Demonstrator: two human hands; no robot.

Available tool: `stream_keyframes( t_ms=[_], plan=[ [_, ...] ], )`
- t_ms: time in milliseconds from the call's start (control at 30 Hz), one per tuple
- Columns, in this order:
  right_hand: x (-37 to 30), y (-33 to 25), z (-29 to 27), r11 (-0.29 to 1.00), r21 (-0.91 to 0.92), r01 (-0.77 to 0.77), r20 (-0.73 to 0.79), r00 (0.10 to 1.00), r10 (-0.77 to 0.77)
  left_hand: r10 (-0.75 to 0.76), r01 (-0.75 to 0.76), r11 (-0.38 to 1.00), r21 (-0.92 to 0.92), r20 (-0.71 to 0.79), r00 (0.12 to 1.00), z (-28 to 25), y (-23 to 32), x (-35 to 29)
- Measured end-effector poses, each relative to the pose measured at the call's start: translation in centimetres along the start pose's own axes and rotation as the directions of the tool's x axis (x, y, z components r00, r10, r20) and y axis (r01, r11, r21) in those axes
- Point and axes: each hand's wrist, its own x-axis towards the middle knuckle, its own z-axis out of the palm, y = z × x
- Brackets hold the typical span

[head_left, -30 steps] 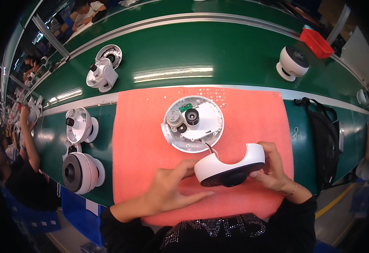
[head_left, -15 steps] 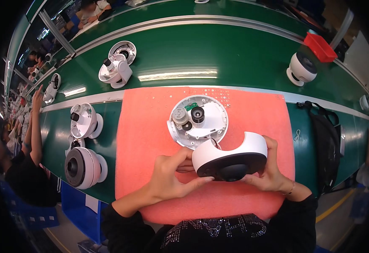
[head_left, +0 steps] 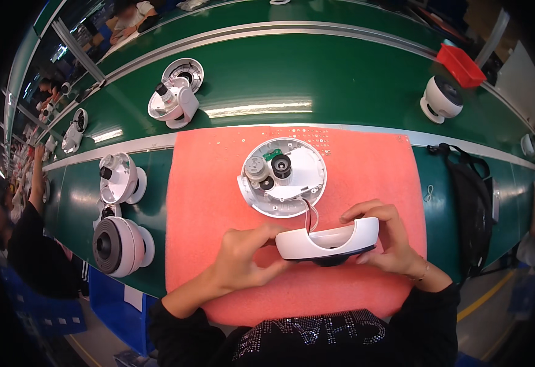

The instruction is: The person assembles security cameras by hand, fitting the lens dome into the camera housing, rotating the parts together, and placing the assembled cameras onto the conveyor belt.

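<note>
Hands work together on a white dome housing [head_left: 328,243], held just above the salmon-pink foam mat [head_left: 206,202] near the person's body. The left hand [head_left: 246,260] is closed on the housing's left end, thumb along the upper rim and fingers curled beneath. The right hand [head_left: 386,241] grips the right end, fingers wrapped over the rim from behind. The two-sided grip keeps the housing level, with its curved white wall toward the round base plate and its dark underside turned down toward the mat.

Thin wires [head_left: 309,215] — red and white — run from the housing to a round white base plate [head_left: 282,177], which lies flat on the mat just beyond the hands. The plate carries a dark lens barrel, a grey cylindrical part and a small green circuit board. The housing sits close to the plate, probably because the short wires allow little separation.

The mat lies on a green worktop [head_left: 279,73]; its soft surface likely protects the plastic parts. To the left, well apart, stand several similar white camera units [head_left: 120,183] in different stages of assembly. Another unit [head_left: 442,99] stands at the far right, near a red bin [head_left: 461,64]. A black bag [head_left: 472,196] rests at the mat's right edge.
</note>
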Motion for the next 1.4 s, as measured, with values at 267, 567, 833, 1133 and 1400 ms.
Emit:
stream_keyframes(
  t_ms=[267,567,833,1133,1400],
  plan=[
    [1.4,-2.4,-0.5,0.981,-0.187,0.05,-0.009,0.999,-0.052,0.068,-0.073,0.99,0.121,0.045,0.997,0.1,0.0,0.2],
    [1.8,-1.6,0.0,0.998,-0.064,0.021,-0.067,0.997,-0.026,0.018,-0.019,1.0,-0.014,-0.053,0.998,1.0,-0.9,-0.3],
    [0.6,-1.8,-1.1,0.97,-0.033,-0.24,0.129,0.962,0.242,-0.091,0.085,0.979,-0.184,-0.02,0.996,0.8,-0.1,0.3],
    [3.5,-3.0,-1.0,0.678,0.595,-0.431,0.122,0.882,0.455,-0.472,0.469,0.855,-0.224,0.04,0.88,-0.8,2.9,2.2],
    [4.3,-1.2,-1.6,0.238,0.87,-0.432,0.224,0.776,0.589,-0.321,0.32,0.945,-0.072,-0.405,0.856,-1.2,-1.1,2.3]
  ],
)
